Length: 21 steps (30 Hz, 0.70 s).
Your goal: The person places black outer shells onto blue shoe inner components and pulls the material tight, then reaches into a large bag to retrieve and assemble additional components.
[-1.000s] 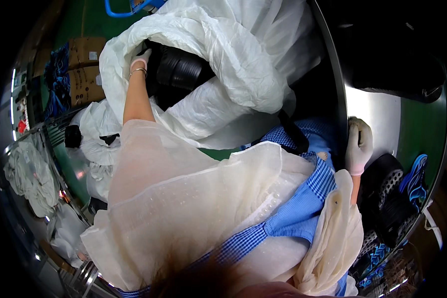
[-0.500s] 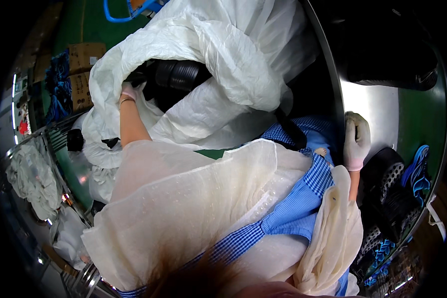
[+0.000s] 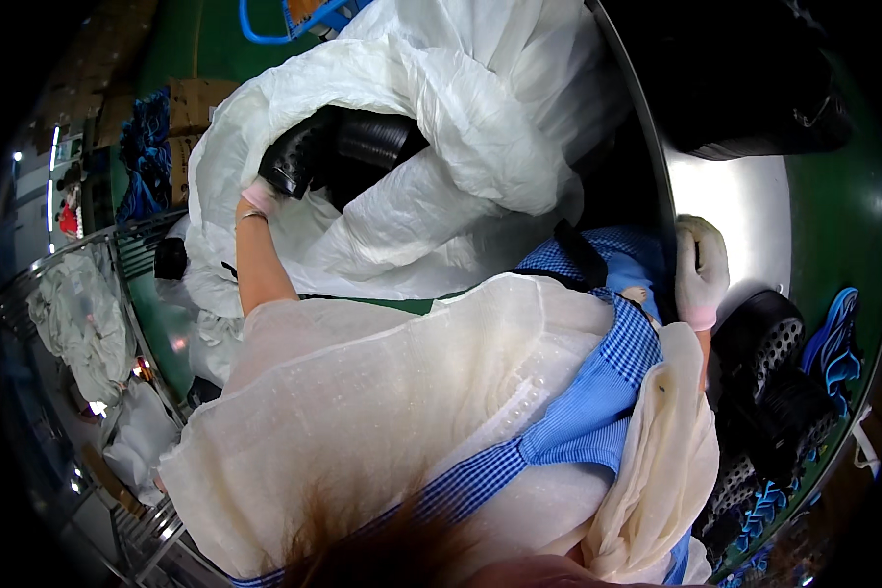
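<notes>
My left hand (image 3: 262, 196), in a pale glove with a pink cuff, is inside the mouth of a large white woven sack (image 3: 220, 147). It is closed on a black clog (image 3: 298, 155) with small holes in its upper; the fingers are partly hidden behind it. Deeper in the sack lies another black shoe with a ridged surface (image 3: 374, 137). My right hand (image 3: 702, 267), also gloved, rests at the edge of a metal table (image 3: 755, 211). Its fingers are curled in and nothing shows in them.
Black perforated clogs (image 3: 762, 333) lie right of my right hand, with blue straps (image 3: 835, 338) beyond. A big black bundle (image 3: 755, 88) sits at the far right. At left are cardboard boxes (image 3: 198, 106) and a metal rack (image 3: 132, 323) with white sacks. A blue-framed item (image 3: 265, 37) stands at the back.
My left hand has drawn the black clog up toward the sack's mouth, so more of it shows. My right hand stays at the table edge. The whole view has shifted slightly.
</notes>
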### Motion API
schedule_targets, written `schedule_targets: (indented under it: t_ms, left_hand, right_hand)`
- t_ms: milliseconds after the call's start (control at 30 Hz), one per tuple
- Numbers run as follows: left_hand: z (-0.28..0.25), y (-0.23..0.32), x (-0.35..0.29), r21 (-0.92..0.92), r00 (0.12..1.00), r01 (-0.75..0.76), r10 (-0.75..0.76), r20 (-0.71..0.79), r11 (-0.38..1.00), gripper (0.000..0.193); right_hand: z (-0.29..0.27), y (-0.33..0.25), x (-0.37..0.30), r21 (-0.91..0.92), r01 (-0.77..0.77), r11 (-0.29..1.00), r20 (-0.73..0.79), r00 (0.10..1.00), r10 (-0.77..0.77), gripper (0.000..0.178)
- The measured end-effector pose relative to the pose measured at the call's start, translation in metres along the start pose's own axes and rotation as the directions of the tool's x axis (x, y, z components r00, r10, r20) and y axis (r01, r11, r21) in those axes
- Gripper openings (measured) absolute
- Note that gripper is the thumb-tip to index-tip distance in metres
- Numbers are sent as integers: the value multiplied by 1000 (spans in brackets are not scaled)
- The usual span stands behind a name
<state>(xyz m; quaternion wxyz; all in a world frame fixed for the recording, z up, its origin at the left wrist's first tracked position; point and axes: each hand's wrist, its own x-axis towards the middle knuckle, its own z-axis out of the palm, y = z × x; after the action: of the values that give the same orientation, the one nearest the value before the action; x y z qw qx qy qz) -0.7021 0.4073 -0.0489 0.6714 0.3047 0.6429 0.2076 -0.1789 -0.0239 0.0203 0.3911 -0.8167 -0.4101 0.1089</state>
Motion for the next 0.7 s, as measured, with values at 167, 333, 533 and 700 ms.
schedule_targets:
  t_ms: [167,333,533,700]
  left_hand:
    - [-22,24,-17,106,982,183,-177,-58,977,20]
    - [13,48,-70,357,974,-222,193,117,907,28]
    - [180,106,-143,677,605,-733,512,609,61,32]
    - [370,68,-241,472,183,-718,517,836,-511,28]
  right_hand:
    - [-1,7,0,23,18,1000,-7,1000,-18,11]
    - [-1,11,-4,117,17,993,-2,1000,-17,11]
    - [-5,9,-5,172,2,985,31,1000,-7,14]
    - [-32,-46,-1,615,-296,731,285,948,145,47]
